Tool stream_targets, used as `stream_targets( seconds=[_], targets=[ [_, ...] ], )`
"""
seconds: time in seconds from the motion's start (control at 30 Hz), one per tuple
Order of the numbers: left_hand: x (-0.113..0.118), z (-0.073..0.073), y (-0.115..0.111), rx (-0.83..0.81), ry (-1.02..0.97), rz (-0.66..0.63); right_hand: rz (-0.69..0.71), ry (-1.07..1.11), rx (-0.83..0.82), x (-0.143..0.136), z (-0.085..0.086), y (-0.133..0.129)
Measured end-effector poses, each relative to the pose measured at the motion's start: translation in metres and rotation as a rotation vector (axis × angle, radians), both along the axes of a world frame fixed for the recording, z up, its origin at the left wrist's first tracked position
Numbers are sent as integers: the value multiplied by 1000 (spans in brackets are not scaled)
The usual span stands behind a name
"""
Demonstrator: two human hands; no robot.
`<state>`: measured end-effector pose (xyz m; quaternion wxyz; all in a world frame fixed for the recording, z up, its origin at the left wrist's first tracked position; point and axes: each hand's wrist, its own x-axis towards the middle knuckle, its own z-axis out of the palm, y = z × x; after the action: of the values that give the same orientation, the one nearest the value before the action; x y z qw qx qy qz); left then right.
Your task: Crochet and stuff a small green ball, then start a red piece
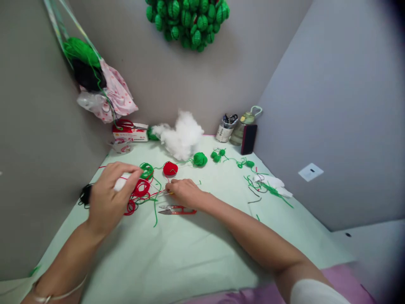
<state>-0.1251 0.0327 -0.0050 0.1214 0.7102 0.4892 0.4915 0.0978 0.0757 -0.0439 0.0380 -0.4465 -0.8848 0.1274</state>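
Observation:
My left hand (110, 194) is raised over the left part of the table, its thumb and fingers closed around a small white piece (122, 181) with a strand of red yarn across it. Low over the table, my right hand (185, 192) pinches a thin crochet hook (169, 193) with a yellowish handle; its tip is hard to make out. Just below that hand lie orange-handled thread snips (179, 210). Between the hands are loops of red yarn (141, 188) and a green yarn coil (146, 170). A red yarn ball (170, 169) sits beyond my right fingers.
White stuffing (182, 137) and a green yarn ball (200, 159) lie farther back. A pen cup (225, 128), bottle (243, 128) and phone (249, 139) stand at back right. Yarn scraps (272, 188) are on the right. Red scissors (125, 124) rest on a box (136, 134).

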Motion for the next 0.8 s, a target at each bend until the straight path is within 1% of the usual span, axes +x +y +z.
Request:
stream_targets(
  seconds=[0.03, 0.1, 0.17, 0.23, 0.3, 0.33, 0.4, 0.53, 0.63, 0.7, 0.8],
  targets=[
    [-1, -6, 12, -1, 68, 28, -11, 14, -10, 4, 4, 0],
    [-3, -22, 37, -23, 162, 28, -39, 49, -28, 8, 13, 2],
    [-3, -38, 55, -46, 336, 26, -57, 90, -47, 8, 21, 4],
    [-5, -48, 67, -62, 343, 8, -61, 136, -68, 6, 27, 5],
    [-10, -49, 73, -67, 305, 7, -62, 191, -91, 5, 31, 5],
    [-14, -46, 75, -67, 274, 14, -66, 222, -104, 5, 32, 5],
    [-22, -35, 77, -72, 172, 36, -83, 290, -136, 8, 34, 4],
    [-32, -6, 73, -144, -199, 15, -115, 425, -237, 18, 34, 3],
    [-28, 11, 66, -198, -435, -44, -111, 515, -315, 24, 36, 2],
    [-22, 21, 61, -229, -544, -101, -117, 584, -361, 26, 37, 1],
    [-9, 35, 58, -247, -725, -224, -139, 738, -457, 26, 37, -1]
  ],
)
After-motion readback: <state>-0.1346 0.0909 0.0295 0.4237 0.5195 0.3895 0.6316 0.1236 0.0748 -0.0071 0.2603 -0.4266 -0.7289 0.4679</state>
